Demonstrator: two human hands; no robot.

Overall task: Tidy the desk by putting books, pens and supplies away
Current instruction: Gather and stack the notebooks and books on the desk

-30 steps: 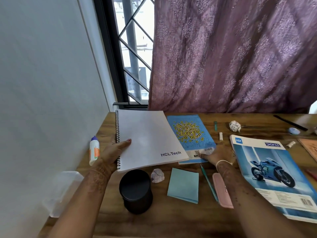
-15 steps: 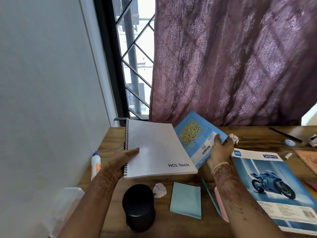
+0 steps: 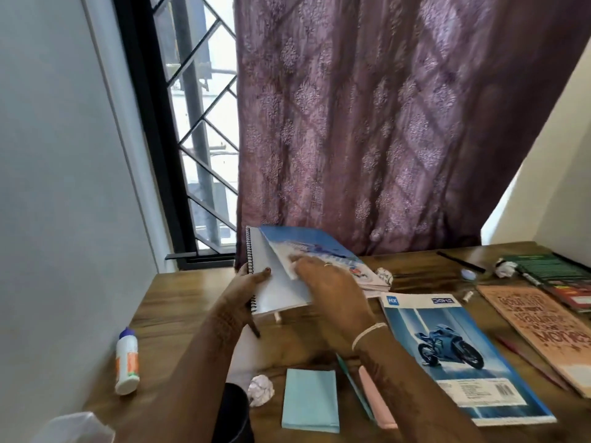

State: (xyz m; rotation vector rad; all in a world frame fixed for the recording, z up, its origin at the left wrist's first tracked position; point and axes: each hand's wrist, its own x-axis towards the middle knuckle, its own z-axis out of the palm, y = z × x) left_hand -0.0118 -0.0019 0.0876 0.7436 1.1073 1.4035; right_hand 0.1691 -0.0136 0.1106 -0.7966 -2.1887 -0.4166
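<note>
Booklet: the blue paper-covered booklet (image 3: 311, 246) lies slanted on top of the white spiral-bound notebook (image 3: 281, 294), at the far left of the wooden tabletop (image 3: 179, 314).
Right grip: the right grip (image 3: 329, 287) lies palm-down across the booklet's near part, directly over it. Blur hides whether it pinches or only presses.
Left grip: the left grip (image 3: 252, 281) clasps the notebook's wire-bound edge, thumb on the white cover.
Nearer: a pale blue note pad (image 3: 310, 398) and a crumpled white paper ball (image 3: 261, 390).
Right: a large motorcycle-cover notebook (image 3: 454, 353) beside the right wrist.
Left: a white glue bottle (image 3: 127, 362) by the wall.
</note>
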